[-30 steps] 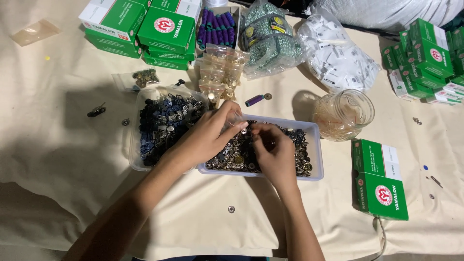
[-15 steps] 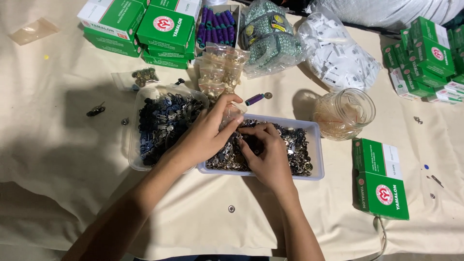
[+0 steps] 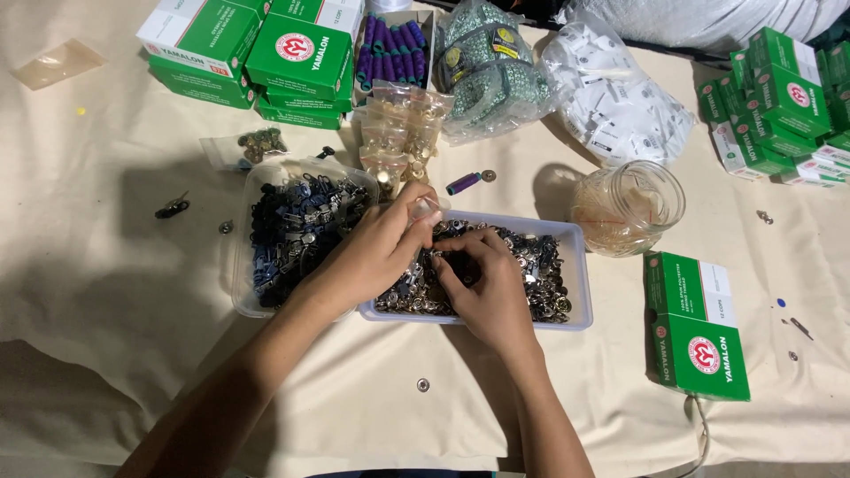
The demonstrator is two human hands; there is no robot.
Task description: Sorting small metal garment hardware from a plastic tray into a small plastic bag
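**Small metal snaps in the tray: loose, slick, easy to spill**

Head view. Your left hand (image 3: 376, 252) has its grip pinched together on a small clear plastic bag (image 3: 427, 210), held over the left end of the shallow white rectangular tray (image 3: 574, 279) on the cloth-covered counter (image 3: 115, 354). Your right hand (image 3: 491, 292) rests in the heap of small silver and dark metal snap fasteners (image 3: 540, 274), fingertips closed on a few.

Judged: the snaps are hard, light and slippery; pinch them at the rim. The bag is limp; hold it by the mouth edge.

Just left, a clear tub of dark blue zipper pulls (image 3: 288, 230).
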